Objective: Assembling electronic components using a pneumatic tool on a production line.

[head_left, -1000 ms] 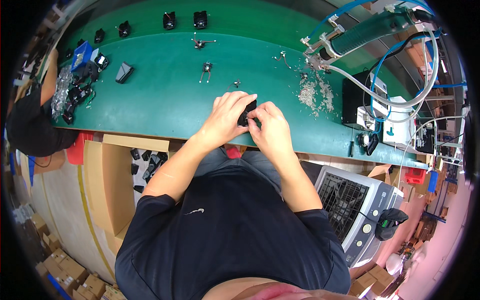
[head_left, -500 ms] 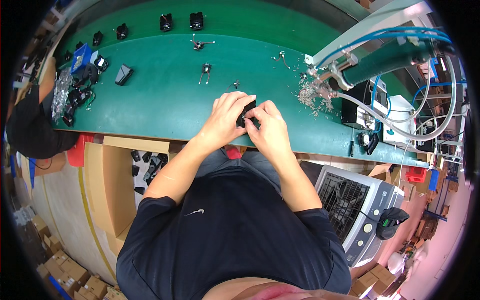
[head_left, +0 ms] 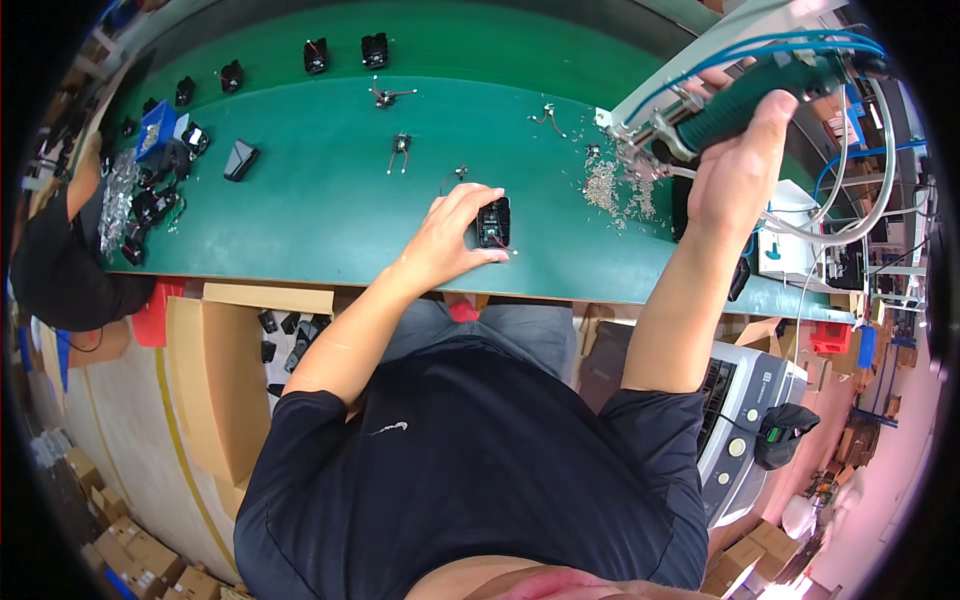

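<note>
A small black plastic housing [head_left: 493,222], open side up with a thin wire sticking out at its lower right, rests on the green bench near its front edge. My left hand [head_left: 445,232] grips it from the left, with fingers along the top and thumb at the bottom. At the right, my right hand [head_left: 738,165] is wrapped round the dark green handle of a power screwdriver [head_left: 728,108] with hoses attached. Its metal tip end hangs over a heap of small screws [head_left: 603,190]. Beyond the housing lies a small part with wires [head_left: 461,172].
Small wired parts [head_left: 401,144] lie farther back, and black housings [head_left: 374,50] line the far edge. At the left are a blue bin [head_left: 155,130] and another person's arm [head_left: 85,185]. A cardboard box [head_left: 225,390] stands below the bench, with a grey appliance [head_left: 745,430] at the right.
My right hand has left the black housing and moved up and right onto the screwdriver. My left hand stays on the housing, whose open inside now shows.
</note>
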Demonstrator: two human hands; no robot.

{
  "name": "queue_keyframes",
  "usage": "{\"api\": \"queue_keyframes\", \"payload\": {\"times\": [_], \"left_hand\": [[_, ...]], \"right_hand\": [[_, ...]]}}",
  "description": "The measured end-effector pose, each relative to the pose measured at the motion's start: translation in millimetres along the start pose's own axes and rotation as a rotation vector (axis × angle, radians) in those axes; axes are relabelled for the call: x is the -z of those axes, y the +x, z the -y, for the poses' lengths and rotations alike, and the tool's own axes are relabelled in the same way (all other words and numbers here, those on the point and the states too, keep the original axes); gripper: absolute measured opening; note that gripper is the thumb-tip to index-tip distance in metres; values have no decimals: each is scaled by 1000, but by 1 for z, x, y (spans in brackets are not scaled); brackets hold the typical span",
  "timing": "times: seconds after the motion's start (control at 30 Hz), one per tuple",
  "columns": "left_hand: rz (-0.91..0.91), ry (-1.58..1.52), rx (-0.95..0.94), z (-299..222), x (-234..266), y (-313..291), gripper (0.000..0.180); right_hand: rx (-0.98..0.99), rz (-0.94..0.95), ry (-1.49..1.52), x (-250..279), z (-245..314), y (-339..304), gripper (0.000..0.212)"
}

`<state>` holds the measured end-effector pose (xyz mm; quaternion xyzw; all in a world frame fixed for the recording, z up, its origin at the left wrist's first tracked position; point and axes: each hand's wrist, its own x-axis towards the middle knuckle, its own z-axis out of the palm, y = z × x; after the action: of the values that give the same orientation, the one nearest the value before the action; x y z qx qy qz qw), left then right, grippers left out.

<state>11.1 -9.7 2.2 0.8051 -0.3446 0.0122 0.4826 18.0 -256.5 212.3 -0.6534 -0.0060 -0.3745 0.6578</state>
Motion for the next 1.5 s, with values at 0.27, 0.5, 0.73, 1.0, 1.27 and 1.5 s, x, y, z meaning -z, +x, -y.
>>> {"api": "queue_keyframes", "payload": {"times": [0.27, 0.5, 0.73, 1.0, 1.27, 1.5], "left_hand": [[-9, 141, -87, 2, -2, -4, 63], [-40, 161, -93, 3, -7, -5, 48], [-29, 187, -70, 3, -7, -4, 45], [-21, 205, -60, 1, -3, -4, 44], [-11, 194, -45, 0, -2, -4, 45], [-18, 178, -48, 1, -3, -2, 43]], "right_hand": [[2, 51, 170, -40, -9, -48, 104], [-194, 146, 350, -44, -29, -100, 116], [-178, 181, 281, -37, -35, -103, 115], [-190, 182, 328, -38, -44, -108, 113], [-191, 240, 397, -33, -50, -112, 106], [-244, 217, 365, -34, -45, -110, 110]]}}
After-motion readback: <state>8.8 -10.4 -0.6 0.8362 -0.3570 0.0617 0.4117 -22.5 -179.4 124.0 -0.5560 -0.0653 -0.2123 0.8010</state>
